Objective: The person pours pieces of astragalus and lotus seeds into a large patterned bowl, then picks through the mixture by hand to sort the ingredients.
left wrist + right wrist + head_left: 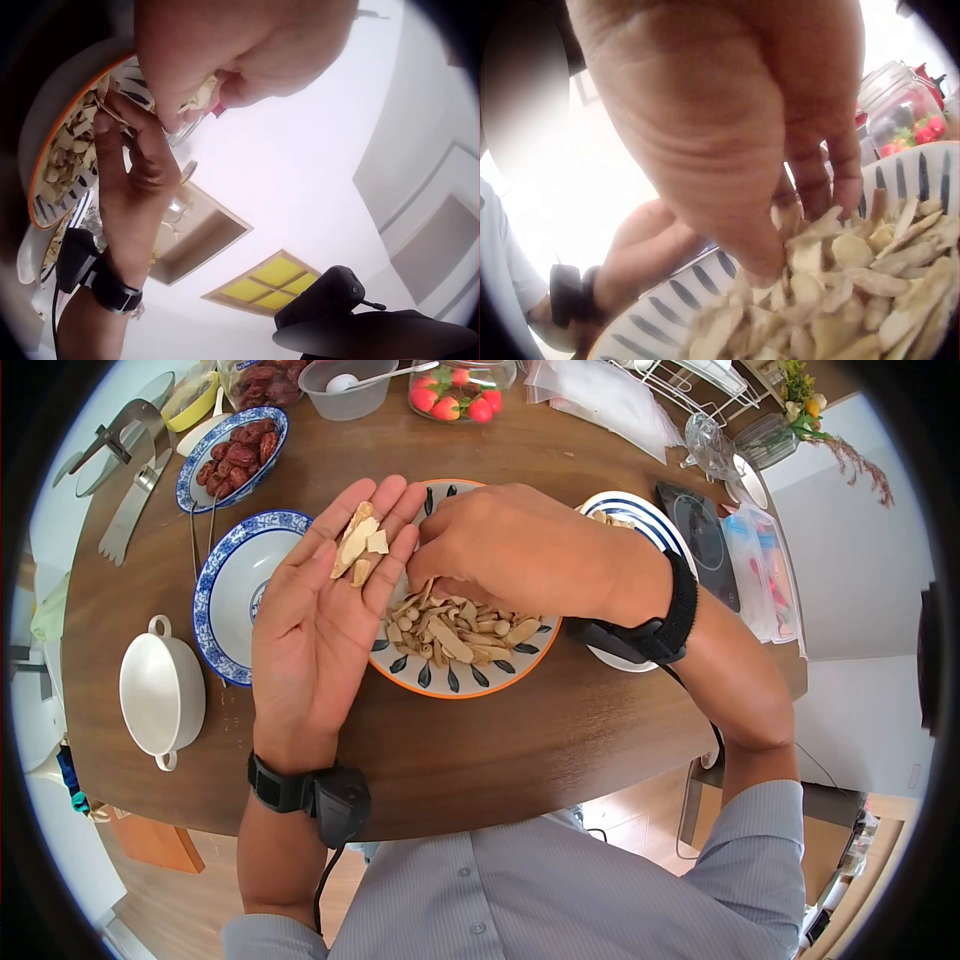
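Note:
My left hand [310, 630] is held palm up beside an orange-rimmed plate [425, 678], its fingers extended. Several pale dried root slices [355, 548] lie across those fingers. A heap of similar root pieces [455, 635] covers much of the plate. From the right, my right hand [530, 550] reaches down over the plate with its fingers bent. In the right wrist view its thumb [761, 262] and fingers meet at the heap, pinching a root slice [786, 219]. The left wrist view also shows the right thumb and fingertips together at the plate.
A blue-and-white bowl [212, 605] and a white two-handled cup [162, 690] stand at left. Behind them is a dish of red dates [238, 458], with a knife [130, 515] farther left. A strawberry jar [460, 400] stands at the back; a blue-ringed plate [675, 525] is at right.

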{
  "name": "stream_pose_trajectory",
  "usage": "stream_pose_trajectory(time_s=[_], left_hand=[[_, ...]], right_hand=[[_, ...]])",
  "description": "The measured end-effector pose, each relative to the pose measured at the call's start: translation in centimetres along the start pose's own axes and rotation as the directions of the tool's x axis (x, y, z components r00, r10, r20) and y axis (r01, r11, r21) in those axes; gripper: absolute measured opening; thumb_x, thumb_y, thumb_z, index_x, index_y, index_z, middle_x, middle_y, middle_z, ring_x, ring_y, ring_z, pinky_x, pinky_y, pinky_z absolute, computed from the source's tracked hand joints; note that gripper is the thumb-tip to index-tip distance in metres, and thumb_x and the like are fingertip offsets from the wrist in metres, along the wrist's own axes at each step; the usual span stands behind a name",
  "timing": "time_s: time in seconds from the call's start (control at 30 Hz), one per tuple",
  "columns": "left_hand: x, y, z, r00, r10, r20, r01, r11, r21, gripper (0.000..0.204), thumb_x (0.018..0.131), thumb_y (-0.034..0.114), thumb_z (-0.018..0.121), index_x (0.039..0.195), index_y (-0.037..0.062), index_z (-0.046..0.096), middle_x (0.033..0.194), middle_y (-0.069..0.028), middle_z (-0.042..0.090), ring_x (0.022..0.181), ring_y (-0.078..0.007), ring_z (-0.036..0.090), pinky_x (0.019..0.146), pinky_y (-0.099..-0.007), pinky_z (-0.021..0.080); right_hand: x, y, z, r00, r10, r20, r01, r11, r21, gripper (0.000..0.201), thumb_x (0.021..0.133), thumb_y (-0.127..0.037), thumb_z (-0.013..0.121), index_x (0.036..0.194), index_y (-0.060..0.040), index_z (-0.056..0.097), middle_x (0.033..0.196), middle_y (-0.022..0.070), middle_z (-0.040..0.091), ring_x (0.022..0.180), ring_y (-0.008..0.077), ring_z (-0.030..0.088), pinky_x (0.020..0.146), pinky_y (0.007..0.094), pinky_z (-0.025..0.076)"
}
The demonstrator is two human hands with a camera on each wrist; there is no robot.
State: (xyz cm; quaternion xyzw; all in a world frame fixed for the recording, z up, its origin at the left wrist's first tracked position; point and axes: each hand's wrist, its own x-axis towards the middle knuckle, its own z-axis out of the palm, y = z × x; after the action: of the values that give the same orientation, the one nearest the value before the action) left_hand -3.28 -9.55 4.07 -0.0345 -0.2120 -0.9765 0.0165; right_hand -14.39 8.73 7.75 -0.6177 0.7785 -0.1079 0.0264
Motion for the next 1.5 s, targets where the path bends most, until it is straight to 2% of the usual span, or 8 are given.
stream_pose_trajectory(time_s=[0.2, 0.53, 0.93, 1.0, 1.13, 1.2, 1.3, 1.5], left_hand=[[0.0, 0.0, 0.1, 1.0, 0.026, -0.003, -0.025, 0.993, 0.114, 0.054, 0.098, -0.009, 0.039, 0.151, -0.0176, 0.03, 0.158, -0.0337, 0.035, 0.151, -0.0449, 0.032, 0.127, -0.0473, 0.032], [0.1, 0.0, -0.1, 0.999, 0.016, -0.031, -0.014, 0.999, 0.044, 0.053, 0.097, -0.014, 0.04, 0.148, -0.0206, 0.03, 0.155, -0.0358, 0.037, 0.151, -0.0462, 0.031, 0.128, -0.0457, 0.031], [-0.1, -0.1, 0.2, 1.0, -0.013, -0.021, 0.012, 1.0, -0.009, 0.048, 0.107, 0.003, 0.042, 0.148, -0.0208, 0.031, 0.155, -0.0358, 0.037, 0.15, -0.0451, 0.034, 0.127, -0.0479, 0.033], [-0.2, -0.1, 0.3, 0.999, -0.022, -0.027, 0.022, 1.0, 0.009, 0.051, 0.109, 0.011, 0.041, 0.148, -0.021, 0.031, 0.155, -0.0363, 0.037, 0.149, -0.0449, 0.035, 0.128, -0.049, 0.031], [-0.4, -0.3, 0.6, 0.996, -0.065, -0.054, 0.065, 0.998, -0.011, 0.05, 0.11, 0.014, 0.04, 0.146, -0.0193, 0.035, 0.155, -0.0348, 0.038, 0.147, -0.0454, 0.038, 0.127, -0.049, 0.032], [-0.6, -0.4, 0.2, 0.985, -0.172, -0.011, 0.171, 0.984, -0.044, 0.05, 0.111, 0.019, 0.038, 0.146, -0.0164, 0.037, 0.155, -0.0314, 0.041, 0.145, -0.0444, 0.042, 0.126, -0.0481, 0.035], [-0.8, -0.7, -0.1, 0.979, -0.197, 0.055, 0.201, 0.976, -0.08, 0.048, 0.112, 0.021, 0.036, 0.146, -0.0138, 0.038, 0.153, -0.0278, 0.044, 0.143, -0.0428, 0.045, 0.123, -0.0482, 0.038], [-0.6, -0.5, 0.4, 0.982, -0.189, 0.006, 0.189, 0.98, -0.059, 0.049, 0.113, 0.017, 0.034, 0.149, -0.0157, 0.03, 0.152, -0.0313, 0.043, 0.147, -0.0493, 0.036, 0.127, -0.0503, 0.032]], right_hand=[[-0.3, 0.8, -0.6, 0.995, -0.004, -0.102, 0.021, 0.985, 0.172, 0.01, 0.085, -0.012, 0.071, 0.091, -0.0053, 0.074, 0.083, 0.0153, 0.071, 0.08, 0.0374, 0.07, 0.072, 0.0456, 0.055], [-0.6, 1.8, -1.6, 0.994, 0.101, -0.053, -0.075, 0.932, 0.355, 0.012, 0.088, -0.011, 0.072, 0.097, -0.0031, 0.075, 0.087, 0.0195, 0.072, 0.083, 0.0398, 0.069, 0.075, 0.0453, 0.053], [-0.8, 2.5, -3.2, 0.974, 0.125, -0.188, -0.055, 0.939, 0.34, 0.017, 0.089, -0.008, 0.071, 0.105, -0.0022, 0.076, 0.086, 0.0163, 0.073, 0.076, 0.0334, 0.071, 0.074, 0.039, 0.055], [-0.7, 1.7, -4.6, 0.941, 0.323, -0.102, -0.245, 0.857, 0.454, 0.02, 0.09, -0.008, 0.07, 0.108, -0.0026, 0.076, 0.084, 0.0136, 0.074, 0.072, 0.0289, 0.07, 0.073, 0.0361, 0.055], [0.2, 0.9, -4.5, 0.945, 0.312, -0.097, -0.227, 0.839, 0.495, 0.019, 0.09, -0.01, 0.07, 0.106, -0.0025, 0.076, 0.083, 0.0123, 0.074, 0.071, 0.0271, 0.07, 0.071, 0.0352, 0.055], [0.9, 1.0, -3.1, 0.937, 0.076, -0.342, 0.084, 0.899, 0.431, 0.018, 0.089, -0.011, 0.07, 0.104, -0.0023, 0.075, 0.083, 0.0129, 0.074, 0.073, 0.0263, 0.071, 0.071, 0.0348, 0.055], [1.4, -0.7, -4.4, 0.976, 0.103, -0.191, -0.03, 0.936, 0.352, 0.017, 0.089, -0.012, 0.07, 0.102, -0.0025, 0.074, 0.087, 0.0129, 0.074, 0.079, 0.0271, 0.072, 0.074, 0.0355, 0.055], [1.2, 0.2, -4.0, 0.971, 0.121, -0.208, -0.009, 0.881, 0.472, 0.015, 0.087, -0.006, 0.071, 0.102, -0.0038, 0.074, 0.09, 0.0116, 0.074, 0.083, 0.0249, 0.072, 0.076, 0.0348, 0.055]])
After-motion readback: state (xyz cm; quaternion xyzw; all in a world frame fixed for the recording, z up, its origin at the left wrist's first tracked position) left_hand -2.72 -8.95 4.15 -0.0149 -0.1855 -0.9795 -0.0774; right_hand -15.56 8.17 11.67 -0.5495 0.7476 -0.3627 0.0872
